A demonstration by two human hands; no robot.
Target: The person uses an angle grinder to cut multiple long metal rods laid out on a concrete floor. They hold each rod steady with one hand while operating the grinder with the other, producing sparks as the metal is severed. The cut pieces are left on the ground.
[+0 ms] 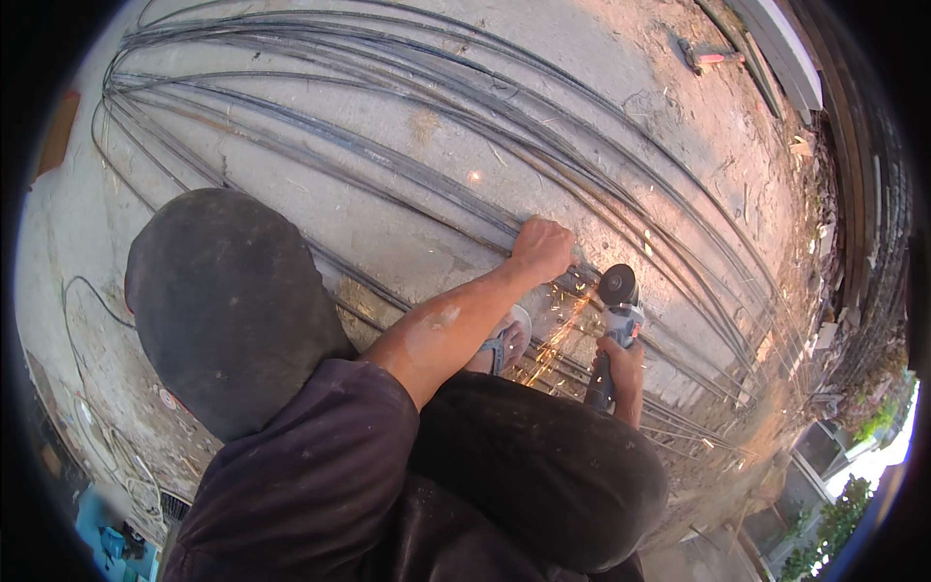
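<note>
My right hand (623,367) is wrapped round the body of an angle grinder (621,315) with a dark cutting disc. Orange sparks (558,338) stream from the disc down and to the left, over the rods on the ground. My left hand (543,248) is closed on a bundle of long steel rods (493,215), just left of the disc. The exact spot where the disc meets metal is hard to make out. A foot in a sandal (506,347) stands close below my left hand, beside the spark stream.
More grey rods (543,73) fan across the concrete, bent together at the far left. A red-handled hammer (716,58) lies at the far right. Stacked dark lengths (878,194) line the right side. Cables (121,461) lie lower left; a dark cloth-covered rounded shape (218,301) is beside my left arm.
</note>
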